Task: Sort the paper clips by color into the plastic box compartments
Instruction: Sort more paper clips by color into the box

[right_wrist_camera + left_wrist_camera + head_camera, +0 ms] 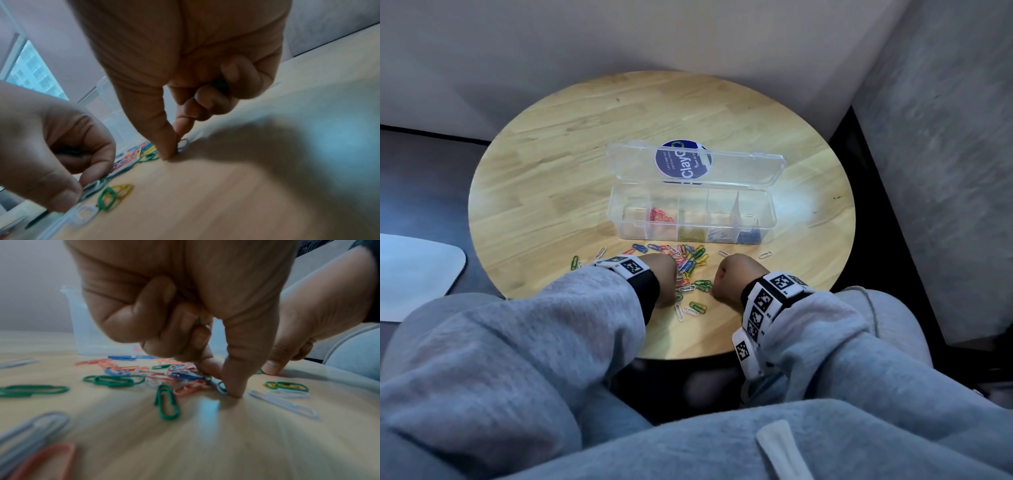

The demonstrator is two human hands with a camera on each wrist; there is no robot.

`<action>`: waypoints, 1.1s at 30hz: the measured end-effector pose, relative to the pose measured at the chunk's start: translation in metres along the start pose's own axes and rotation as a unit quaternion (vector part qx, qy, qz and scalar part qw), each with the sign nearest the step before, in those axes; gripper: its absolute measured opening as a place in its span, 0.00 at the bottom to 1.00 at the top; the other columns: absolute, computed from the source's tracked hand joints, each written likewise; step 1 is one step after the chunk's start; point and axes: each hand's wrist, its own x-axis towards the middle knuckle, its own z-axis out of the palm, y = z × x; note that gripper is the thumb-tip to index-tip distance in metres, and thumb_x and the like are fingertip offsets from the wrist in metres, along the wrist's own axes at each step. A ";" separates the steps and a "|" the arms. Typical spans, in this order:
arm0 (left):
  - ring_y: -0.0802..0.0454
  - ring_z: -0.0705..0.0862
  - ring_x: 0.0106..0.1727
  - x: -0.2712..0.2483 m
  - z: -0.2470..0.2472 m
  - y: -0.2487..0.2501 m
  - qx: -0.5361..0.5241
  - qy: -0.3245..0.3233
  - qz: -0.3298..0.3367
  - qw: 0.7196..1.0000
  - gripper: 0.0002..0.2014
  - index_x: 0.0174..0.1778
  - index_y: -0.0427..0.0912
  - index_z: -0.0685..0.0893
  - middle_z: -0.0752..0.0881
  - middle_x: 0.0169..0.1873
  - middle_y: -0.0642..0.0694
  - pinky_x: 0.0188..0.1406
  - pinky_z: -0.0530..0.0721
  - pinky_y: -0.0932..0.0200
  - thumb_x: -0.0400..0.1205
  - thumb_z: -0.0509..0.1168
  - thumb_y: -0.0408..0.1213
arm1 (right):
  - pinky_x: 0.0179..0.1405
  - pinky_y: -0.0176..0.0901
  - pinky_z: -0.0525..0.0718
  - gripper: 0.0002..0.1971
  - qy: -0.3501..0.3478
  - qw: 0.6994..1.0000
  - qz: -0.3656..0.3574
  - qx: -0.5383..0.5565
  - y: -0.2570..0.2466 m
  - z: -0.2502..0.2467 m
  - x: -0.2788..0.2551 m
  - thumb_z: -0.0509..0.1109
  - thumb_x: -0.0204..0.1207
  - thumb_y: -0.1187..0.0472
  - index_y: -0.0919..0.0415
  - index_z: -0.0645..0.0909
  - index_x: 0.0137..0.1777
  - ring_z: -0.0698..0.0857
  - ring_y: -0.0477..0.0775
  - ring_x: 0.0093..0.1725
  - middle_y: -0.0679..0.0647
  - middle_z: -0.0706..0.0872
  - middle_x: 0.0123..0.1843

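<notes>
A clear plastic box (615, 213) with its lid (637, 166) folded back stands mid-table. Its compartments hold red clips (661, 216), yellow, white and blue clips (749, 236). A loose pile of mixed-colour paper clips (690, 262) lies in front of it. My left hand (223, 384) is down on the pile's near side; thumb and forefinger pinch a greyish clip (220, 387) against the wood, the other fingers curled. My right hand (176, 147) pinches a dark clip (183, 144) the same way, and green clips (219, 84) show inside its curled fingers.
The round wooden table (571, 144) has open surface to the left and behind the box. Stray clips lie at the front left (574, 263) and right (765, 255). A grey wall stands at the right; my lap in grey clothes fills the foreground.
</notes>
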 end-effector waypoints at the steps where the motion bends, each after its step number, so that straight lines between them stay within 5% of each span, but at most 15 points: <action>1: 0.46 0.85 0.43 0.000 0.001 0.000 -0.003 0.001 0.001 1.000 0.10 0.46 0.41 0.88 0.90 0.46 0.43 0.35 0.78 0.59 0.71 0.66 0.32 | 0.38 0.39 0.76 0.04 -0.005 1.000 0.005 0.014 0.002 0.000 0.000 0.66 0.73 0.62 0.61 0.81 0.43 0.79 0.57 0.40 0.57 0.82 0.40; 5: 0.47 0.84 0.40 0.002 0.003 -0.004 -0.026 -0.008 -0.001 1.000 0.06 0.41 0.43 0.86 0.89 0.41 0.43 0.37 0.80 0.59 0.71 0.66 0.34 | 0.42 0.40 0.80 0.04 -0.007 0.993 0.021 0.120 0.015 -0.001 -0.001 0.72 0.70 0.60 0.60 0.83 0.41 0.83 0.56 0.41 0.56 0.84 0.39; 9: 0.48 0.82 0.38 0.003 0.004 -0.007 -0.033 -0.006 -0.006 0.999 0.07 0.43 0.43 0.87 0.87 0.40 0.45 0.37 0.78 0.59 0.71 0.68 0.39 | 0.22 0.34 0.72 0.06 -0.044 0.964 0.028 0.262 0.030 -0.011 -0.002 0.76 0.70 0.61 0.59 0.82 0.36 0.76 0.45 0.18 0.54 0.83 0.29; 15: 0.49 0.83 0.39 0.001 -0.001 -0.007 -0.014 -0.010 0.004 1.000 0.09 0.46 0.45 0.87 0.87 0.39 0.47 0.41 0.78 0.60 0.74 0.72 0.44 | 0.20 0.33 0.63 0.09 -0.092 0.877 0.047 0.469 0.044 -0.012 0.006 0.69 0.75 0.70 0.59 0.75 0.37 0.70 0.51 0.24 0.57 0.78 0.25; 22: 0.45 0.86 0.51 -0.003 0.007 0.000 -0.002 0.005 0.007 1.000 0.10 0.48 0.43 0.87 0.88 0.48 0.44 0.46 0.82 0.57 0.75 0.63 0.36 | 0.19 0.31 0.63 0.09 -0.093 0.857 0.052 0.504 0.048 -0.005 0.007 0.65 0.78 0.71 0.63 0.81 0.37 0.70 0.47 0.20 0.56 0.77 0.29; 29: 0.47 0.79 0.41 -0.005 0.005 0.001 0.001 0.006 0.011 1.000 0.04 0.42 0.46 0.83 0.85 0.42 0.46 0.39 0.75 0.60 0.75 0.63 0.36 | 0.25 0.37 0.58 0.14 -0.111 0.855 0.075 0.501 0.042 -0.012 0.005 0.56 0.82 0.63 0.61 0.70 0.33 0.65 0.49 0.26 0.54 0.70 0.30; 33: 0.48 0.77 0.41 -0.005 0.002 -0.001 0.005 -0.001 0.023 1.000 0.02 0.39 0.48 0.80 0.81 0.40 0.48 0.38 0.73 0.61 0.76 0.67 0.39 | 0.21 0.36 0.63 0.11 -0.096 0.845 0.060 0.523 0.040 -0.012 0.002 0.59 0.79 0.70 0.62 0.68 0.35 0.68 0.52 0.25 0.59 0.74 0.31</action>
